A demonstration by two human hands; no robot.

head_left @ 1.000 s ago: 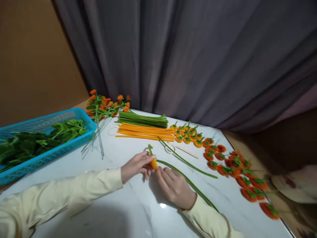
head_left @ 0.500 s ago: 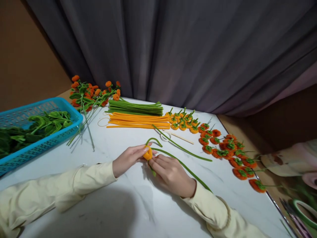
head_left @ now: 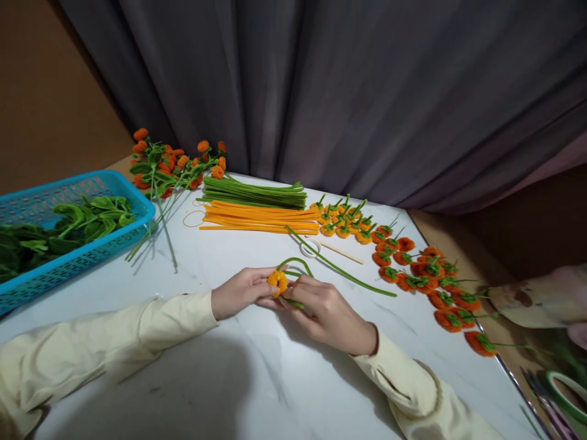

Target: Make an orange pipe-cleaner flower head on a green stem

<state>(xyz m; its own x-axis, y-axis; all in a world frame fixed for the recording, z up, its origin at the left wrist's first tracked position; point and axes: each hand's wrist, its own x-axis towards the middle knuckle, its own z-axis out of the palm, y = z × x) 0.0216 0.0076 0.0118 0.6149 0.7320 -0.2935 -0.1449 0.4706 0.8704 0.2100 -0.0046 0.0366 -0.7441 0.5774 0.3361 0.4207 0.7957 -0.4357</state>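
Between the thumb and fingers of my left hand [head_left: 241, 292] is a small yellow-orange chenille flower head [head_left: 277, 283], its ringed face turned toward me. A green pipe cleaner [head_left: 297, 260] curves up from behind the flower and over toward my right hand [head_left: 328, 313]. My right fingers pinch a green pipe cleaner piece just right of the flower; the fingertips partly hide it. Beyond my hands, another green pipe cleaner [head_left: 348, 272] lies loose across a white tape ring [head_left: 310, 247] and near a thin wooden stick [head_left: 342, 253].
Green pipe cleaners [head_left: 254, 194] and orange ones [head_left: 259, 218] lie bundled at the back. Several yellow flower heads [head_left: 343, 230] and orange ones [head_left: 426, 269] line the right. At left are a blue basket [head_left: 77, 260] of leaves and stemmed orange flowers [head_left: 169, 162]. Scissors and green tape [head_left: 566, 391] lie lower right.
The flower has turned to show its face. My right hand has shifted slightly right, and the long green length that trailed over its wrist no longer shows there. The view has shifted a little.
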